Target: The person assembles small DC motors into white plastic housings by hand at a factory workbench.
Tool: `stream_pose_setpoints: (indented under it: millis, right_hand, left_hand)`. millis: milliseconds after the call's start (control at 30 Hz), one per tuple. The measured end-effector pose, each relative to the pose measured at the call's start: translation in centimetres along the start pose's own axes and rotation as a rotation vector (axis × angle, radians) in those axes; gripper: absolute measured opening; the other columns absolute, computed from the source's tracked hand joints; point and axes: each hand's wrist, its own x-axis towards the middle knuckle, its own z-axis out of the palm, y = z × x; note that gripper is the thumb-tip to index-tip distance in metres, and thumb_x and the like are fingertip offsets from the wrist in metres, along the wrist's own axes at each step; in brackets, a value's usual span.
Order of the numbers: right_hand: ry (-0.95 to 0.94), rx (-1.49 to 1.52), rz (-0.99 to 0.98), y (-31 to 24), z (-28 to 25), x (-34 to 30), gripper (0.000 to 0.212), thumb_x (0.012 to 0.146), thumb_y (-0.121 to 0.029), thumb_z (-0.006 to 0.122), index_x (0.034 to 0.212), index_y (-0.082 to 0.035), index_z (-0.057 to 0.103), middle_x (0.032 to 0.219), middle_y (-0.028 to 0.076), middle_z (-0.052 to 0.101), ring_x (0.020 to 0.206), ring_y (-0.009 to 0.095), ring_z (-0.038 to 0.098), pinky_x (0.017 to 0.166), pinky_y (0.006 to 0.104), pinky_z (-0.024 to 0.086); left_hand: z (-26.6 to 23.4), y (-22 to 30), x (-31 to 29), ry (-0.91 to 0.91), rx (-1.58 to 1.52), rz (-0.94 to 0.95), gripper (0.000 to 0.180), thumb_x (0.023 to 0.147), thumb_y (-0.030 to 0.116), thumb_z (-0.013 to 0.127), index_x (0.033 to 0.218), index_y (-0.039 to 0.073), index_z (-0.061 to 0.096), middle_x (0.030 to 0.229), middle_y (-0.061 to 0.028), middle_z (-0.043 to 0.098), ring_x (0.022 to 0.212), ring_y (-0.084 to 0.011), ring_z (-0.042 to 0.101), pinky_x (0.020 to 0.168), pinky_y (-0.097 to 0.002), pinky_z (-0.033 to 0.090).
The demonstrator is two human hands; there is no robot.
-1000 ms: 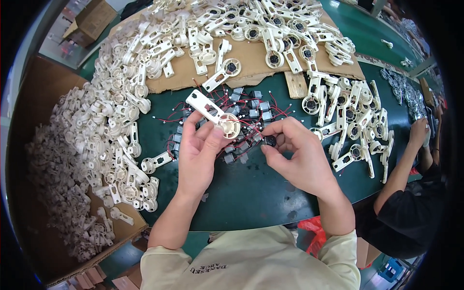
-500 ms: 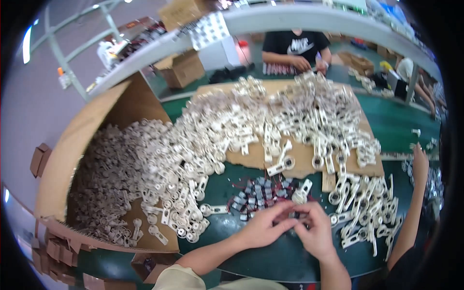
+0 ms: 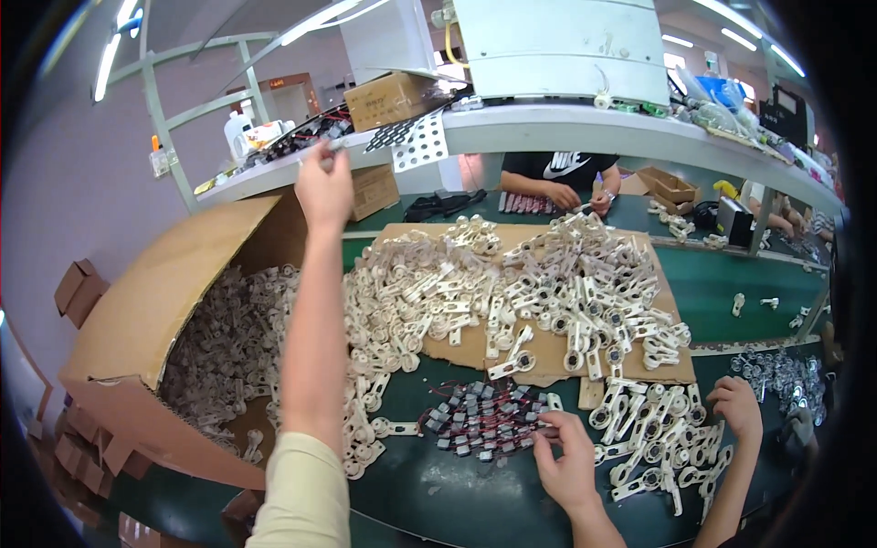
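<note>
My left hand (image 3: pixel 324 187) is raised to the front edge of the shelf, its fingers pinched on a small greyish piece (image 3: pixel 335 144) whose kind is unclear. My right hand (image 3: pixel 568 464) is low over the green table, at the right edge of a pile of small grey motors with red and black wires (image 3: pixel 482 420). Its thumb and fingers curl together, and what they hold, if anything, is hidden. Just beyond those fingers shows the end of a white plastic part (image 3: pixel 554 401). More white plastic arms with round ends (image 3: pixel 653 438) lie right of this hand.
A large cardboard box (image 3: pixel 151 310) on its side spills white parts at left. A cardboard sheet (image 3: pixel 457 350) carries a heap of them. The shelf (image 3: pixel 530 137) spans the back. Another person's hand (image 3: pixel 736 408) is at right; a person in black (image 3: pixel 559 173) sits opposite.
My hands, together over the motors before, are now apart. The left has risen forward to the shelf; the right stays by the motor pile. The view has tilted up, and the other person's hand at right is lower.
</note>
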Motion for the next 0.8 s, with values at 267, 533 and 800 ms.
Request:
stream_pose_setpoints:
  millis: [267,533,800]
  right_hand:
    - [0.012,-0.067,-0.020,-0.1,-0.2,-1.1,0.027,0.085,0.000,0.067,0.111,0.000,0.059,0.101,0.014,0.060,0.074,0.019,0.067,0.066,0.0297,0.055]
    - [0.116,-0.158,0.052,0.7,-1.4,0.0,0.029,0.085,0.000,0.065,0.113,0.000,0.059,0.097,0.014,0.063,0.079,0.022,0.064,0.071,0.0308,0.052]
    - [0.182,-0.157,0.210,3.8,-2.9,2.0,0.022,0.089,-0.002,0.062,0.111,0.001,0.060,0.098,0.015,0.062,0.072,0.023,0.066,0.064,0.0322,0.053]
  left_hand:
    - [2.6,-4.8,9.0,-0.383,0.548,0.064,0.024,0.091,0.025,0.059,0.103,0.010,0.073,0.104,-0.0190,0.070,0.100,-0.0372,0.066,0.089,-0.0450,0.050]
    - [1.3,-2.1,-0.4,-0.157,0.142,0.112,0.028,0.091,0.013,0.054,0.111,0.001,0.069,0.109,-0.0198,0.067,0.107,-0.0273,0.064,0.094,-0.0366,0.047]
    - [0.1,4.7,-21.8,-0.815,-0.064,-0.063,0.021,0.090,0.016,0.062,0.105,0.004,0.069,0.104,-0.0153,0.067,0.095,-0.0258,0.065,0.085,-0.0353,0.051]
